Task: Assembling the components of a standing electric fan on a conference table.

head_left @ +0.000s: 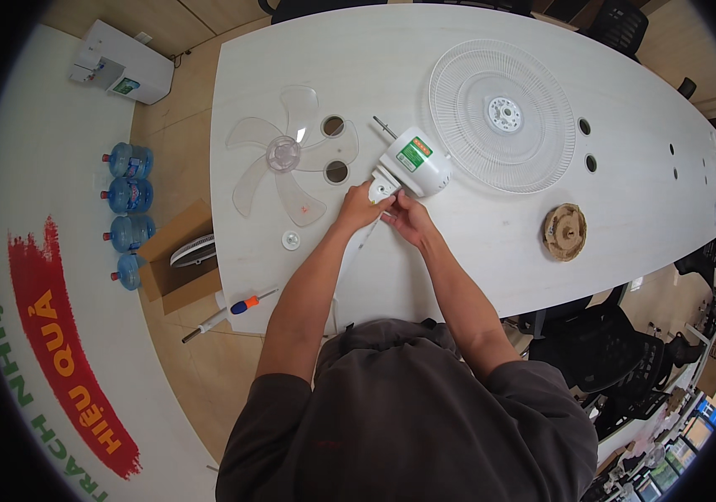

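Fan motor (415, 161), white housing, sits above the desk (475, 268) surface, left of the desk's middle and between its near and far edges; bare metal spindle points toward the far left corner. My left hand (360, 207) is closed around the white neck at the motor's near side. My right hand (411, 221) is half curled, fingertips up against the same neck, close beside the left; cannot tell whether it grips or only steadies. My hands hide part of the neck joint.

Writing: green label (414, 154) with an orange-red strip on the housing, print too small to make out. On the wall, large yellow letters over a red brush stroke (69, 351), green lettering alongside.

Surroundings: clear five-bladed fan blade (283, 155) flat toward the desk's left edge, one blade reaching between two round holes in the top. Small white round cap (291, 241) nearer me. Blue-and-orange screwdriver (246, 305) by the near left corner. Round fan guard (504, 115) right of the motor, toward the far edge; brown round piece (565, 233) nearer the near edge. My forearms cross the near edge and block part of it. Beyond the left edge, an open cardboard box (176, 259) and four blue water bottles (130, 195).
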Demonstrator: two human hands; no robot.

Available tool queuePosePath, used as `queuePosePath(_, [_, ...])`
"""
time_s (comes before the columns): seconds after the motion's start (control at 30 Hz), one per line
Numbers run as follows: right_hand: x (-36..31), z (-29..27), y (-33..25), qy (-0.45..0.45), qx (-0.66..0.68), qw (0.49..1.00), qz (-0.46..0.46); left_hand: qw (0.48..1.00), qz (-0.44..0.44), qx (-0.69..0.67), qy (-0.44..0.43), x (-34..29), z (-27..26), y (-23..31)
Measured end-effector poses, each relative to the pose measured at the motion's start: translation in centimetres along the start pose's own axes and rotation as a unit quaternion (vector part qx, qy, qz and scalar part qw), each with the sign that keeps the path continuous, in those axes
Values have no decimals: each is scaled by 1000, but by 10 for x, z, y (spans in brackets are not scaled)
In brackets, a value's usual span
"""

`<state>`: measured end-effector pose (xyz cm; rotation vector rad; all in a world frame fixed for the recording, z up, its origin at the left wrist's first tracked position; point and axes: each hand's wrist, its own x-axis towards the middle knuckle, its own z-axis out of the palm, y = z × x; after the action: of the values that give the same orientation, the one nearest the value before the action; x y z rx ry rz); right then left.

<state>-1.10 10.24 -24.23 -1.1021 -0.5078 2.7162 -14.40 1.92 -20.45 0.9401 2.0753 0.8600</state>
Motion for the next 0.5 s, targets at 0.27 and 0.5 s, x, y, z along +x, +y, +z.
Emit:
queuePosePath(0.27, [2, 9, -2, -37, -69, 997, 13, 980, -48, -192, -12, 0, -10, -7])
queuePosePath(0.5, [9, 13, 4, -31, -97, 995, 24, 955, -155, -244, -65, -7, -22, 14])
